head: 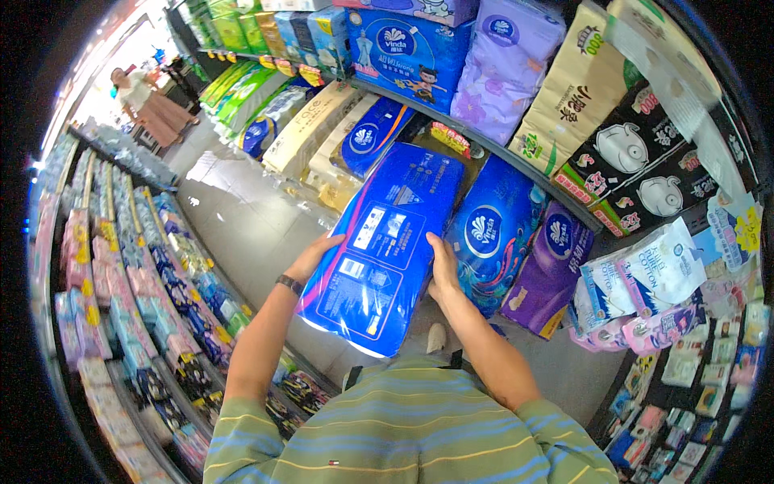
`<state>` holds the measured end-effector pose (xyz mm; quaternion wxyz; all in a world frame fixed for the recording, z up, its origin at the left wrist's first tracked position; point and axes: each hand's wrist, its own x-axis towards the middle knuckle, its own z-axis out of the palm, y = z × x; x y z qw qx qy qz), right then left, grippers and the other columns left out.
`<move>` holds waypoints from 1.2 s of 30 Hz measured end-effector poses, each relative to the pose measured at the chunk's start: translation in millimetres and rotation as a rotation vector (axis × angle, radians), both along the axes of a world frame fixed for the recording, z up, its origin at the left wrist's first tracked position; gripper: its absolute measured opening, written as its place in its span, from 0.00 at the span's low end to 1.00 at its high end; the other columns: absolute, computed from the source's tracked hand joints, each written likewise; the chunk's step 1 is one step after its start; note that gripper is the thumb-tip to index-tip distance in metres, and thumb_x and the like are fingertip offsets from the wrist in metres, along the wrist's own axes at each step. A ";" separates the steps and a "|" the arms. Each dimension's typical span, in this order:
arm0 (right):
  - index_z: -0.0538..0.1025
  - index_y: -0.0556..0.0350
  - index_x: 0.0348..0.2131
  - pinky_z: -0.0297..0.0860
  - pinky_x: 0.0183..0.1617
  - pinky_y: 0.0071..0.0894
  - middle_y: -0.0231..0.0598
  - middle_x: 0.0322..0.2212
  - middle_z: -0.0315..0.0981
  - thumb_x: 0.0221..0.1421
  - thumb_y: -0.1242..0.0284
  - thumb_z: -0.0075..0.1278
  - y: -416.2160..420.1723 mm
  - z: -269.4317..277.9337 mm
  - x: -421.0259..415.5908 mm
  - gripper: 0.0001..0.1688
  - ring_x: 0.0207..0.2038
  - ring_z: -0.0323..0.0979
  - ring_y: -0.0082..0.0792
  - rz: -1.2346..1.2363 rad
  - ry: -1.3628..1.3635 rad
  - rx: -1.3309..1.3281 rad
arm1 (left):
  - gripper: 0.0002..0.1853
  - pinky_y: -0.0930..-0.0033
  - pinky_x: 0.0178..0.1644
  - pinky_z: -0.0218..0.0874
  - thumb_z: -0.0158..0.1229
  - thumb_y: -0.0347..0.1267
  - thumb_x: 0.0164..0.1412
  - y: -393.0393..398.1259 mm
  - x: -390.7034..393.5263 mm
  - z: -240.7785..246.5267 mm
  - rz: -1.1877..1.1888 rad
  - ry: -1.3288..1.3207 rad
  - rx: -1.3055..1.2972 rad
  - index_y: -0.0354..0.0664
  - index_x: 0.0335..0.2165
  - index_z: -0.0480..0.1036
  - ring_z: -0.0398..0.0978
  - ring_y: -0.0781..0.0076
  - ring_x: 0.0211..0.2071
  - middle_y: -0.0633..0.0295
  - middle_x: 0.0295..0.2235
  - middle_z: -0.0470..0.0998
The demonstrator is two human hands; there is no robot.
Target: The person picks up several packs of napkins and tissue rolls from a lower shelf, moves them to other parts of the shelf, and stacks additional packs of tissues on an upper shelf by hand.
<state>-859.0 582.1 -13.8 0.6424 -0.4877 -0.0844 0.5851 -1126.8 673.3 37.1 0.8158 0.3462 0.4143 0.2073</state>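
A large blue plastic-wrapped pack of tissue paper [387, 254] is held between my two hands in front of my body, its printed side facing up. My left hand [317, 257] grips its left edge, with a dark band on the wrist. On the opposite edge, my right hand [442, 260] presses with the thumb on top; its other fingers are mostly hidden. Just right of the pack, a blue Vinda pack [493, 233] leans beside a purple Vinda pack [547, 266]. Beyond its far end lies another blue-and-white Vinda pack [369, 136].
A shelf edge [508, 157] above the packs carries more tissue packs, including a black one [647, 163]. Bagged cotton products [659, 266] hang at the right. Shelves of small packages [139, 272] line the left. Another person [145, 103] stands at the far left.
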 end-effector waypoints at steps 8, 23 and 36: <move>0.69 0.62 0.48 0.72 0.46 0.40 0.44 0.42 0.73 0.57 0.57 0.50 62.1 -38.7 1.1 0.29 0.44 0.72 0.38 -0.278 0.132 0.007 | 0.31 0.71 0.50 0.68 0.55 0.40 0.63 114.3 29.4 -21.7 -0.195 -0.054 0.111 0.40 0.61 0.58 0.75 0.73 0.46 0.57 0.51 0.73; 0.56 0.61 0.62 0.44 0.68 0.55 0.63 0.64 0.44 0.53 0.59 0.57 41.7 -6.9 7.1 0.45 0.66 0.44 0.63 -0.026 -1.592 -0.085 | 0.39 0.62 0.61 0.55 0.58 0.42 0.60 166.8 104.4 -88.1 -0.208 0.353 0.943 0.28 0.60 0.54 0.64 0.51 0.58 0.38 0.56 0.66; 0.59 0.52 0.62 0.50 0.66 0.59 0.57 0.65 0.41 0.45 0.62 0.64 36.0 -39.0 -17.0 0.49 0.66 0.39 0.68 0.552 -1.972 -0.154 | 0.30 0.67 0.55 0.58 0.51 0.49 0.66 77.3 87.8 -160.7 0.178 0.082 0.171 0.40 0.57 0.62 0.68 0.72 0.50 0.62 0.52 0.71</move>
